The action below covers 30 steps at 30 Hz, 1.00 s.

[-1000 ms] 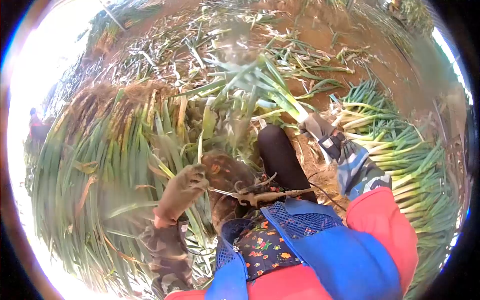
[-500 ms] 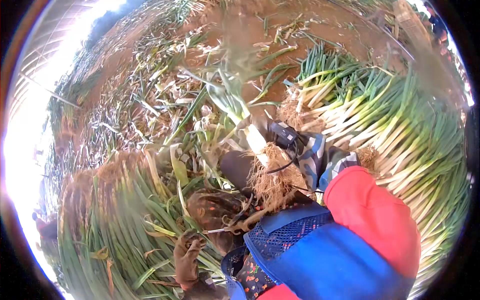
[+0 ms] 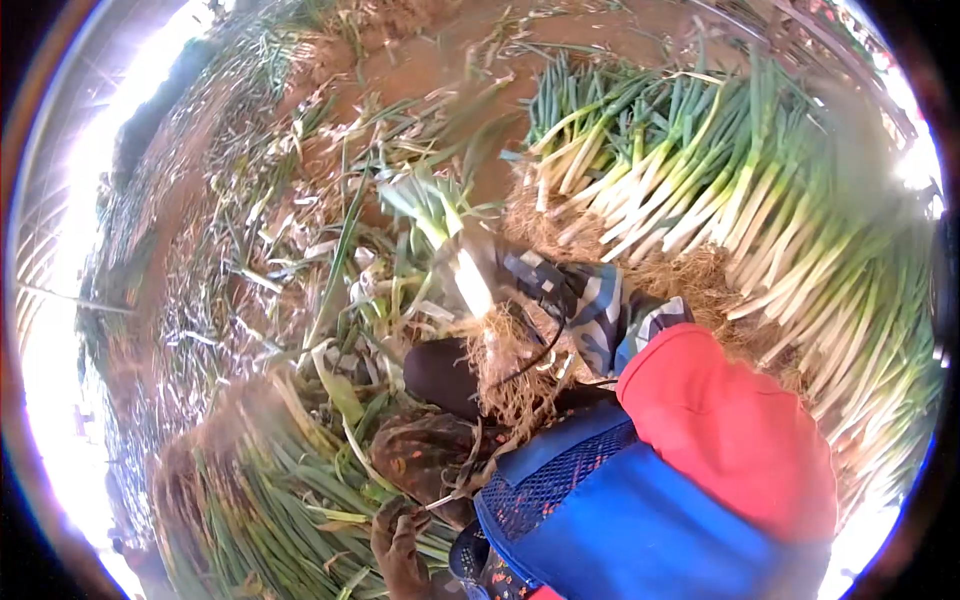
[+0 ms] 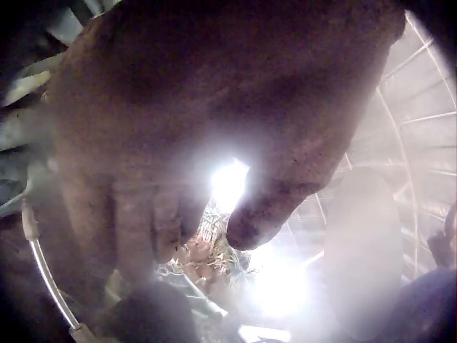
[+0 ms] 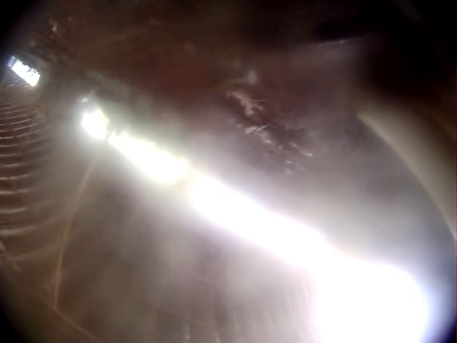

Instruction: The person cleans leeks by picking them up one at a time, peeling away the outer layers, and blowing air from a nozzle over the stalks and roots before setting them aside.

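In the head view my gloved right hand (image 3: 476,252) grips peeled green onions (image 3: 470,285) round their white stems. Their leaves point up and away, and a shaggy tangle of roots (image 3: 508,375) hangs toward my lap. My left hand (image 3: 402,548), in a brown glove, is low beside my knee, next to the pile of unpeeled green onions (image 3: 270,500). In the left wrist view that left hand (image 4: 214,121) has loosely bent fingers, the thumb standing apart and nothing between them. The right wrist view is blurred by glare.
A long row of peeled green onions (image 3: 690,190) lies fanned out on the right, roots facing me. Stripped leaves and husks (image 3: 290,230) litter the brown soil (image 3: 420,60) ahead and to the left. A thin cable runs by my left hand.
My right hand has swung from the right in toward my lap with the green onions, whose roots now show. The view has turned right, bringing more of the peeled row in.
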{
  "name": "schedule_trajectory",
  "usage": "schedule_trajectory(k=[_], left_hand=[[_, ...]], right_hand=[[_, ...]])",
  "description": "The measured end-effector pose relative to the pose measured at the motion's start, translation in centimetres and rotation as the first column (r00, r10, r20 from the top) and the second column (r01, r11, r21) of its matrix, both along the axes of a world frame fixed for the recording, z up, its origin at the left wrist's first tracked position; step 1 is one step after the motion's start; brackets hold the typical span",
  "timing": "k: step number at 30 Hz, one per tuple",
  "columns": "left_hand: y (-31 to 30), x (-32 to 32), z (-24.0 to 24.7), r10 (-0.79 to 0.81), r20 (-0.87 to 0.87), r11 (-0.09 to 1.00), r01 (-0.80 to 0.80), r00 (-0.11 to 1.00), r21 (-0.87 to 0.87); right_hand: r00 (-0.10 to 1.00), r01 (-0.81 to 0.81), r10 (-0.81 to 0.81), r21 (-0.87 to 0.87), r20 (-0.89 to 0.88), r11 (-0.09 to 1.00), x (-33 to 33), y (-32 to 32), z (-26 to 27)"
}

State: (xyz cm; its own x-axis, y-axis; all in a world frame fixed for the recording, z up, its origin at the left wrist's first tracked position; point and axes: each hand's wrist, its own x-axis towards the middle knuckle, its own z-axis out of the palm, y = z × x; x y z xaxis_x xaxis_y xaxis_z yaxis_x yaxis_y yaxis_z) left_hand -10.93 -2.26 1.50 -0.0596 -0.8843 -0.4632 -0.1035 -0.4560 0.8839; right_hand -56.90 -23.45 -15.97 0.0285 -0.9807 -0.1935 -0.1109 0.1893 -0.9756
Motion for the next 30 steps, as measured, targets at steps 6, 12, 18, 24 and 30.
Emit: schedule_trajectory(k=[6, 12, 18, 24, 30], left_hand=[[-0.8, -1.0, -0.7, -0.041, 0.029, 0.999, 0.041, 0.999, -0.017], [-1.1, -1.3, -1.1, -0.056, 0.041, 0.998, 0.057, 0.998, -0.035], [-0.9, -1.3, -1.3, -0.048, 0.068, 0.995, 0.054, 0.997, -0.079], [-0.7, 1.4, -4.6, -0.203, 0.387, 0.963, 0.256, 0.9, -0.09], [2.3, 2.6, -7.5, -0.289, 0.332, 0.957, 0.272, 0.898, 0.099]], right_hand=[[0.851, 0.471, -0.517, -0.299, -0.095, 0.83, -13.4, -2.2, 3.9], [0.711, 0.671, -0.702, -0.254, -0.045, 0.696, -24.3, 1.8, 3.3], [0.563, 0.579, -0.618, -0.272, -0.55, 0.769, -22.7, 9.1, -4.4], [0.896, 0.164, -0.296, -0.374, -0.331, 0.913, -3.2, 11.7, 3.0], [0.792, -0.592, 0.414, -0.398, -0.45, 0.701, 12.0, 14.7, 12.2]])
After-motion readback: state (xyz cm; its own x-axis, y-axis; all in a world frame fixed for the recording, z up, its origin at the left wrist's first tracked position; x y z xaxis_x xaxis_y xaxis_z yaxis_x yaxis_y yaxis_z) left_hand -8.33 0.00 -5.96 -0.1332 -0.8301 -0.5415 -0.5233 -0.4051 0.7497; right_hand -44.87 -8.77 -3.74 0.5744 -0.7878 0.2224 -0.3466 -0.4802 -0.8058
